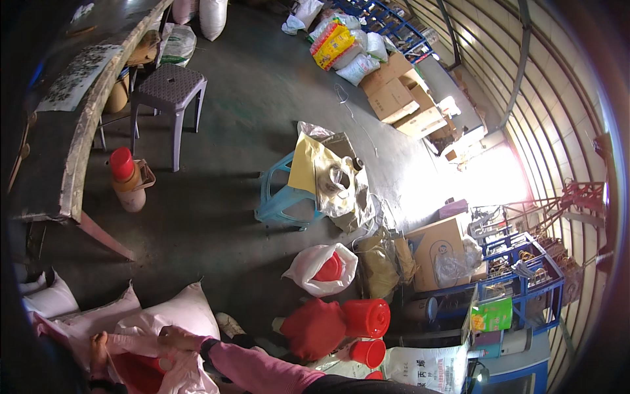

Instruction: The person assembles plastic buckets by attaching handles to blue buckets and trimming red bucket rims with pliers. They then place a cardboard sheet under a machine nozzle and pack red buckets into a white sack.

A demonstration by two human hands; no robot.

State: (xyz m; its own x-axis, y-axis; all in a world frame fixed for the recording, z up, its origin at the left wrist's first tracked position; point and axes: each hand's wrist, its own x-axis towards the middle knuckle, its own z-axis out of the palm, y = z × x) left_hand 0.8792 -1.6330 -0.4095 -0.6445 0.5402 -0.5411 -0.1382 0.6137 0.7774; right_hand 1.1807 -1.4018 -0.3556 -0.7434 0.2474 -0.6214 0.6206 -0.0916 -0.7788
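Note:
A pale woven sack [134,343] stands at the lower left with its mouth spread, and something red [141,373] shows inside it. At the left of that mouth, my left hand [98,353] has its fingers closed round the sack's edge. My right hand [178,337], at the end of a pink sleeve [262,366], grips the same edge a little further right. A stretch of folded sack rim spans the gap between both hands. Full pale sacks [108,308] lie just beyond them. What the red contents are, I cannot tell.
To the right are a white sack [295,269] with a red item, a red bucket [367,318] and a red cloth-like heap [315,328]. A blue stool [282,203] bears a covered load. Further off stand a thermos [128,184], a grey stool [172,79] and a worn table [75,157].

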